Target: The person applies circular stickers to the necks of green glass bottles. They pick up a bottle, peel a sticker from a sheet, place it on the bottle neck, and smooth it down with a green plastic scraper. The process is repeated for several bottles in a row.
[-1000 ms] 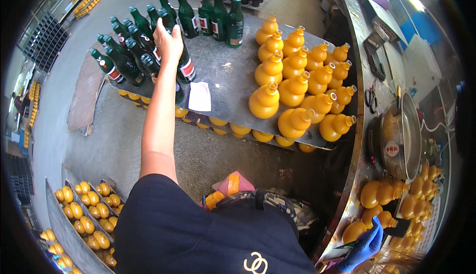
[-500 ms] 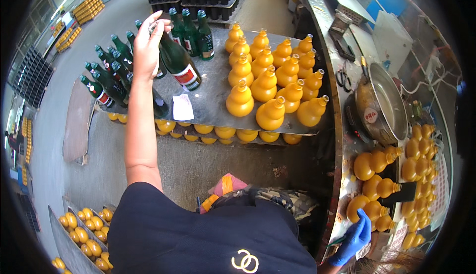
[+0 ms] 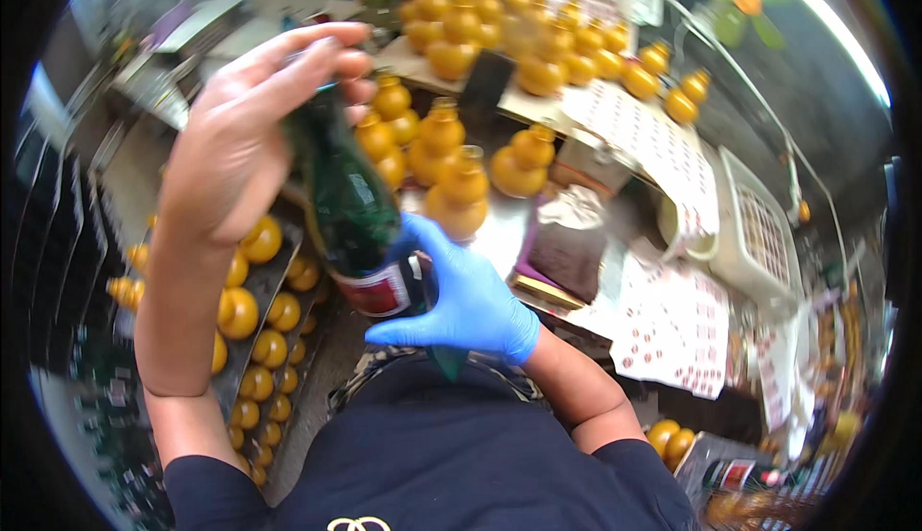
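Note:
A green glass bottle [image 3: 348, 190] with a red and white label hangs tilted in front of me, its base toward my body. My bare left hand [image 3: 235, 132] is closed around its neck at the top. The blue-gloved right hand [image 3: 471, 301] curves around the lower body beside the label, thumb below and fingers above. A dark green pointed piece [image 3: 449, 362] sticks out below the glove; its kind is hidden. Just beyond the bottle, yellow gourd-shaped bottles [image 3: 459, 195] stand on the worktop.
More yellow gourd bottles [image 3: 552, 56] line the back of the bench. Sheets of round red stickers [image 3: 667, 320] hang over its edge at right, near a white plastic basket [image 3: 735, 214]. A dark box with purple edging [image 3: 567, 260] sits midway. Racked yellow gourds [image 3: 256, 384] are at lower left.
I have turned right from the bottle table to the bench. The green bottle came along in my left hand, and my gloved right hand has moved onto its lower body.

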Demonstrator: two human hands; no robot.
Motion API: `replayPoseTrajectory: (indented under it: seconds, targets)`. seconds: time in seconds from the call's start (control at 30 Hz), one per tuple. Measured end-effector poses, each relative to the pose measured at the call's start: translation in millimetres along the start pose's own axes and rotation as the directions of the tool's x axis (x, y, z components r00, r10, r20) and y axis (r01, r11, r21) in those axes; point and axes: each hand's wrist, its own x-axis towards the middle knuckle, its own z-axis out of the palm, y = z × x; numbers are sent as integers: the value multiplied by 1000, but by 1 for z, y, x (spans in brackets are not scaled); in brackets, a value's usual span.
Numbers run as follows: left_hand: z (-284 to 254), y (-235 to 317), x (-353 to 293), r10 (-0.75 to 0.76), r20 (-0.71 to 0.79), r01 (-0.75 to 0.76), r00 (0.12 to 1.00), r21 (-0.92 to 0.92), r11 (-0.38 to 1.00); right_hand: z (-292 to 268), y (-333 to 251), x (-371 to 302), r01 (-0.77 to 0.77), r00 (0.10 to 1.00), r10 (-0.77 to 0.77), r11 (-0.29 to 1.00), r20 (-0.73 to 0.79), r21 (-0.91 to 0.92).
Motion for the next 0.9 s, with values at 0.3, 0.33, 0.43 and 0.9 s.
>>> replayPoseTrajectory:
  seconds: [0.3,0.33,0.43,0.9]
  targets:
    - [139,-115,97,111,205,-46,972,-297,954,-103,84,-48,-31,862,327,797,-388,604]
    - [137,-132,85,110,178,-62,978,-256,965,-115,95,-50,-44,849,381,741,-366,670]
    - [135,-216,44,-4,252,68,968,-248,966,-148,137,-54,-175,849,445,744,-283,645]
    - [168,-288,10,-81,381,-146,921,529,836,-149,192,-93,-199,541,451,889,-710,413]
